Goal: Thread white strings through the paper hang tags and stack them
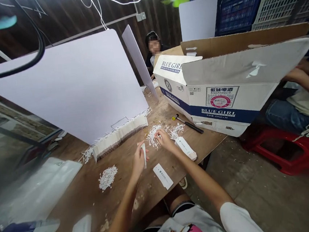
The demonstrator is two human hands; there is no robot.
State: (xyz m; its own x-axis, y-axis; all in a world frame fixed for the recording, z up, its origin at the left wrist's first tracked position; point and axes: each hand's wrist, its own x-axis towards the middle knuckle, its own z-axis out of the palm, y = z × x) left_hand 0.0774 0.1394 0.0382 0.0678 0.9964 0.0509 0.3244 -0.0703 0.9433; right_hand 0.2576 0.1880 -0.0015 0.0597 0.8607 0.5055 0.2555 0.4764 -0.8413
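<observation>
My left hand (139, 157) is closed on a white card (144, 155) held upright above the wooden table. Just to its right, my right hand (163, 139) has its fingers pinched at a pile of thin white strips (153, 135); what they hold is too small to make out. A stack of printed white cards (185, 148) lies beside my right wrist. Nearer to me, one printed card (163, 176) lies flat between my forearms. A heap of small white pieces (108, 178) rests to the left of my left hand.
A long row of upright cards (120, 135) stands before a white panel (86, 86). A large Blue Girl carton (217, 91) and a black-handled tool (193, 126) are at the right. Two other people sit beyond the carton and at the far right.
</observation>
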